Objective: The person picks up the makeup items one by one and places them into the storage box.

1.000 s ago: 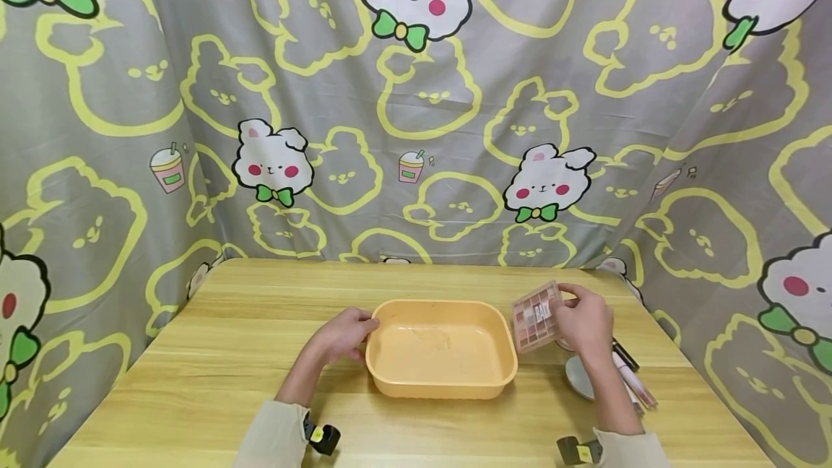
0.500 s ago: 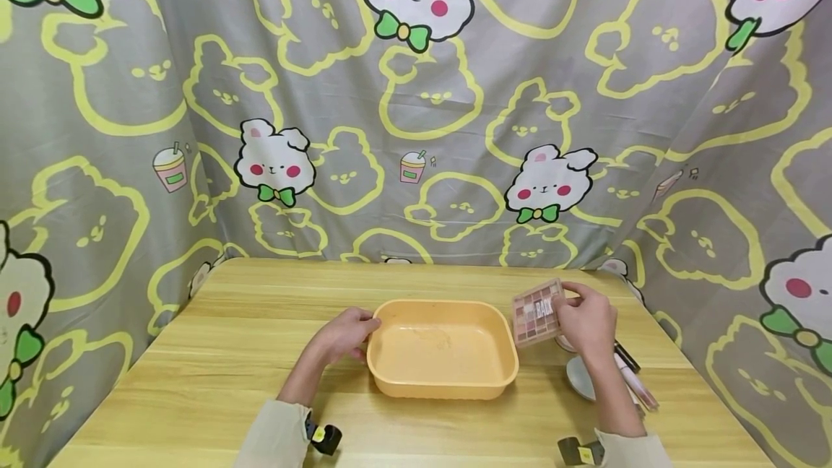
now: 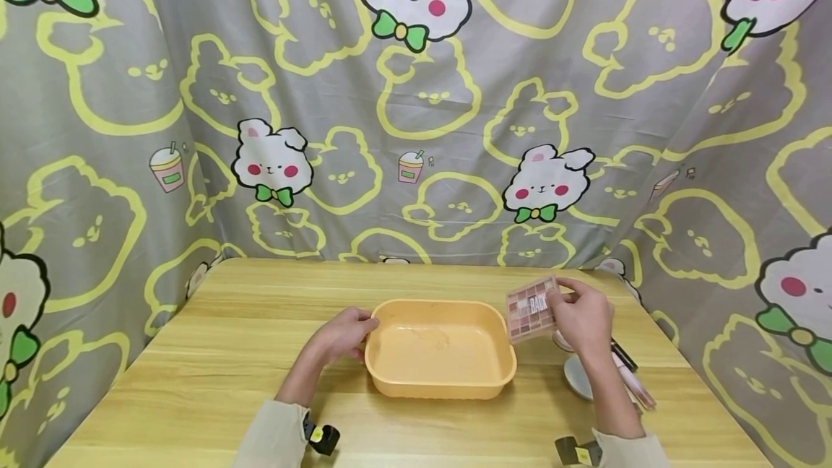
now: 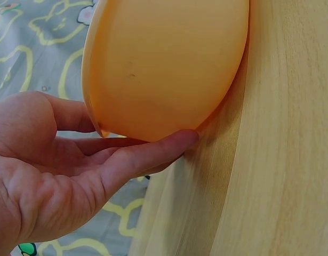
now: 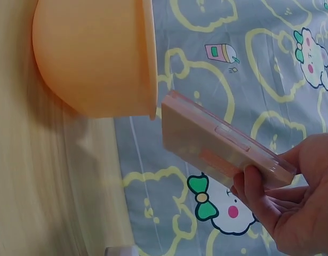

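An orange plastic basin (image 3: 442, 390) stands on the table, with nothing inside it. At its left end my left hand (image 3: 344, 334) grips it, thumb at the rim and fingers along the outer wall (image 4: 164, 64). Just off the basin's right end, my right hand (image 3: 585, 316) pinches an eyeshadow palette (image 3: 529, 313) by one edge. The palette is held tilted above the table, its clear lid with white lettering facing the head camera. In the right wrist view the palette (image 5: 206, 144) shows its plain back and side, apart from the basin (image 5: 94, 58).
Beside and under my right forearm lie a round pale disc (image 3: 577, 378), a black pen-like stick (image 3: 625, 354) and a pinkish tube (image 3: 640, 387), partly hidden. A patterned curtain (image 3: 455, 121) encloses the wooden table (image 3: 195, 360) at the back and sides.
The palette in my right hand has shifted slightly left and up, closer to the basin's right rim. My left hand and the basin have stayed put.
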Available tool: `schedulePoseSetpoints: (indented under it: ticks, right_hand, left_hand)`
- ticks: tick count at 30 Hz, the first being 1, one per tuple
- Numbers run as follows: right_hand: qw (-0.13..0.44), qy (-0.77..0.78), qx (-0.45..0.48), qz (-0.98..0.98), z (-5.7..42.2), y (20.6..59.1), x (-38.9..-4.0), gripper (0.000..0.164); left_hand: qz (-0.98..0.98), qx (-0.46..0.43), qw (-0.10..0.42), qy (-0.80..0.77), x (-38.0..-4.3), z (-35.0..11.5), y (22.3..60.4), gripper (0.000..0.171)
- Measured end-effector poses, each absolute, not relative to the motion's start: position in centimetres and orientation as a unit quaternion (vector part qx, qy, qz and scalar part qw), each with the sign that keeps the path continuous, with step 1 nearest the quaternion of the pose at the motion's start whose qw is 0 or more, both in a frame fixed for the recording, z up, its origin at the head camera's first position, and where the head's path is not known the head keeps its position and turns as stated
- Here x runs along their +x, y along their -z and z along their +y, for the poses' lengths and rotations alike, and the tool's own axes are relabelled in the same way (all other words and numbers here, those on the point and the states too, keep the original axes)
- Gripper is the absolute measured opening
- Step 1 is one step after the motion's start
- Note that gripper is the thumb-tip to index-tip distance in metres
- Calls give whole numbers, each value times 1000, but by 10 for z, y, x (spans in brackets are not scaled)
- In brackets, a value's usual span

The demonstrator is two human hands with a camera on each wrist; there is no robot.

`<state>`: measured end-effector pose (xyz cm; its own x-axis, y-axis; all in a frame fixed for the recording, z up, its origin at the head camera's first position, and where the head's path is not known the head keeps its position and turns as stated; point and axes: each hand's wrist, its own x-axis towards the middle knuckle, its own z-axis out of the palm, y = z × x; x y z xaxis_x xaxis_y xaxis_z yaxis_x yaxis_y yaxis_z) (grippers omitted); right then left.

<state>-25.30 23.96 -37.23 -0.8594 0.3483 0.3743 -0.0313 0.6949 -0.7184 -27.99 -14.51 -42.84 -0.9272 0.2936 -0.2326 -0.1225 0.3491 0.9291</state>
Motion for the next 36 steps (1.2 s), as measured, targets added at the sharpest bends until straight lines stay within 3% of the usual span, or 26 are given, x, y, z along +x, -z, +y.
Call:
schedulePoseSetpoints:
  ticks: [36]
  right_hand:
    - [197,-432,-19,-880,191,384,-254,36]
  left_hand:
    - [802,50,184,-565,-278,-145,425,35]
